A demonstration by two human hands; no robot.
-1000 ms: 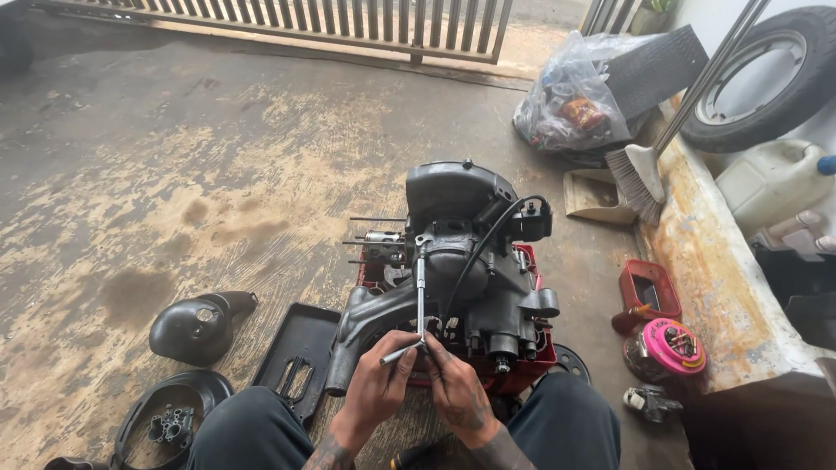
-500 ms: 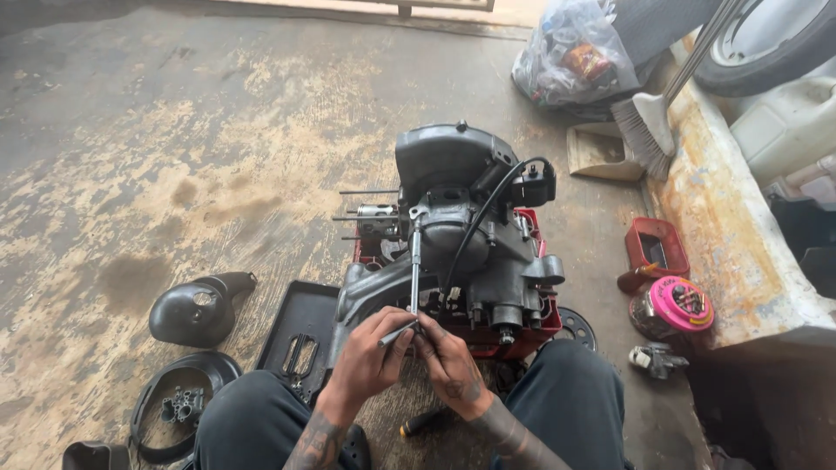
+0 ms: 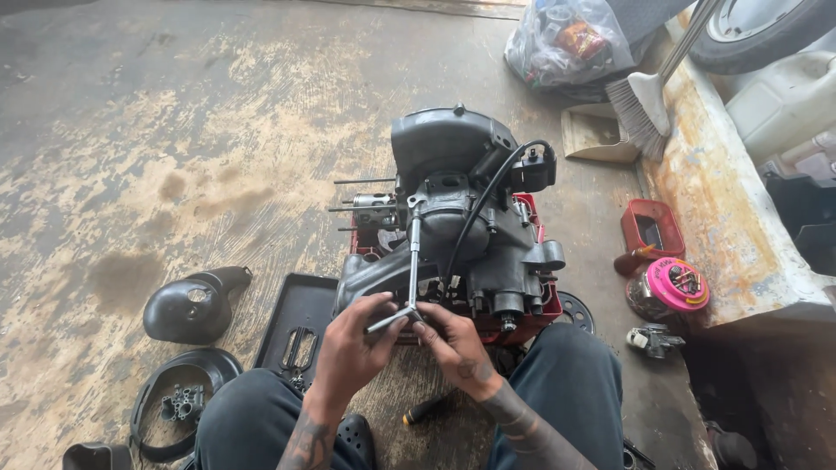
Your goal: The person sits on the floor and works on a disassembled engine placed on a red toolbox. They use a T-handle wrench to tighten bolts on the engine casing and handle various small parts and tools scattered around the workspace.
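Item: T-wrench (image 3: 411, 261), both hands clamped on its crossbar, left hand (image 3: 353, 348), right hand (image 3: 453, 344), socket seated on engine (image 3: 461, 218) just ahead; loosening step, turning needed next.

So the engine (image 3: 461, 226) sits on a crate (image 3: 529, 218) in the middle of the floor (image 3: 174, 130), right in front of the knees, with the T-handle wrench (image 3: 411, 261) standing on its near side and both hands, left hand (image 3: 353, 344) and right hand (image 3: 453, 344), on the crossbar. Left of it there's a flat tray (image 3: 300, 322), then a cowl cover (image 3: 192, 305) and a ring-shaped cover (image 3: 174, 405) closer in. Off to the right are a small box (image 3: 651, 228), a jar (image 3: 670, 292) and a long slab (image 3: 723, 200), with a broom (image 3: 649, 96) and a bag (image 3: 566, 39) behind.
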